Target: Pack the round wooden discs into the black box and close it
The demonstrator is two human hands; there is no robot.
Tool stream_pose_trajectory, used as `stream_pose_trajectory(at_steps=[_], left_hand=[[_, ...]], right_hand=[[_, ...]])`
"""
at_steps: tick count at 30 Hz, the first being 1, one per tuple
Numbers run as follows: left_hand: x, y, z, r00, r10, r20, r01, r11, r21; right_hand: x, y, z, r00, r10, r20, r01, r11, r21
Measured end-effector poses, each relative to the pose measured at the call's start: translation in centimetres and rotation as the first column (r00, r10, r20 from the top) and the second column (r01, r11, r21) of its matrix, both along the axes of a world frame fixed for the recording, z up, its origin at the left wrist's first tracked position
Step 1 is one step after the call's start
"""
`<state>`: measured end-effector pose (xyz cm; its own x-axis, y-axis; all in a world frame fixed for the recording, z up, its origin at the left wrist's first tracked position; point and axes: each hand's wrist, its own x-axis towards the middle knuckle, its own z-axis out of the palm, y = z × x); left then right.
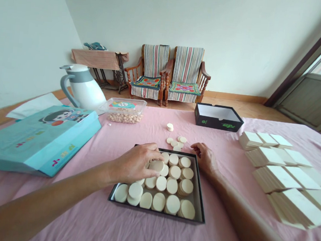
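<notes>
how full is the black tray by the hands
Nearly full: the tray holds rows of round pale discs over most of its floor, some stacked; the left hand rests on the back ones.

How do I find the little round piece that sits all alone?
Start at the pink tablecloth and the black tray of pale round pieces. Beyond its far edge lies a small loose cluster; farther back sits the lone piece, apart from all others, touching nothing.
</notes>
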<state>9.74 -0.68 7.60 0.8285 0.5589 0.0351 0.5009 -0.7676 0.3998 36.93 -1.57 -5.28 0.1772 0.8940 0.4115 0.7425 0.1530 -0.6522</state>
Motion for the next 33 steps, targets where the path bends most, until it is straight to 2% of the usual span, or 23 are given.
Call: stream_pose_trajectory(at_steps=[7, 12, 16, 18, 19, 24, 28, 33], left_hand=[[1.1, -0.4, -1.0, 0.999, -0.029, -0.02, 0.03, 0.999, 0.043], [0.9, 0.1, -0.3, 0.999, -0.023, 0.031, 0.022, 0.999, 0.043], [1.7, 3.1, 0.3, 0.988, 0.064, 0.137, -0.077, 0.993, 0.088], [2.6, 5.3, 0.0, 0.997, 0.05, 0.063, -0.056, 0.992, 0.112], [3.1, 6.5, -0.3, 1.0, 0.01, -0.015, -0.007, 0.991, 0.136], [6.0, 11.2, -2.9, 0.994, -0.014, -0.111, 0.034, 0.983, 0.182], [7.6, 12.7, -4.4, 0.982, -0.079, -0.171, 0.112, 0.975, 0.192], [8.3, 12.7, -5.0, 0.966, -0.15, -0.209, 0.191, 0.962, 0.194]], right_hand=[[0.1, 0.1, -0.1, 1.0, 0.008, -0.001, -0.008, 1.0, -0.007], [-0.1, -0.1, 0.4, 1.0, 0.002, 0.013, -0.001, 1.0, -0.01], [-0.1, -0.1, 0.4, 1.0, 0.004, 0.007, -0.004, 1.0, -0.006], [-0.1, -0.1, 0.4, 1.0, 0.006, 0.005, -0.006, 1.0, -0.007], [-0.1, -0.2, 0.4, 1.0, 0.007, 0.004, -0.007, 1.0, -0.01], [-0.2, -0.2, 0.6, 1.0, 0.009, -0.005, -0.009, 1.0, -0.018], [-0.3, -0.2, 0.5, 1.0, 0.003, -0.022, -0.003, 1.0, -0.009], [-0.3, -0.2, 0.6, 1.0, -0.005, -0.016, 0.005, 1.0, -0.003]])
